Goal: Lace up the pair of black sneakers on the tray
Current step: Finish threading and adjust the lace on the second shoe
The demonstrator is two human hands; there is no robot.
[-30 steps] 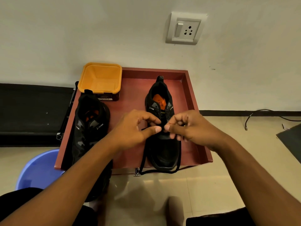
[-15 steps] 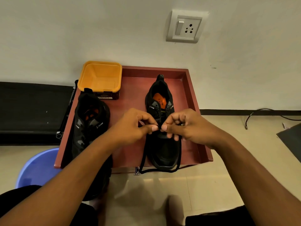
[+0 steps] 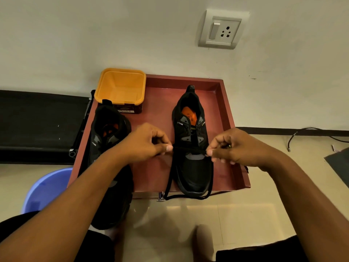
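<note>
Head view: the left hand [image 3: 147, 143] and the right hand [image 3: 234, 146] are each pinching the black lace [image 3: 188, 149] between thumb and forefinger, holding it taut across the sneaker [image 3: 192, 173]. That sneaker is lying in the right half of the tray [image 3: 225, 110], toe toward the near edge. Lace tails are trailing over that edge. The second sneaker [image 3: 105, 129] is lying along the left edge, toe overhanging. A yellow tub [image 3: 120, 87] is sitting at the far left corner.
</note>
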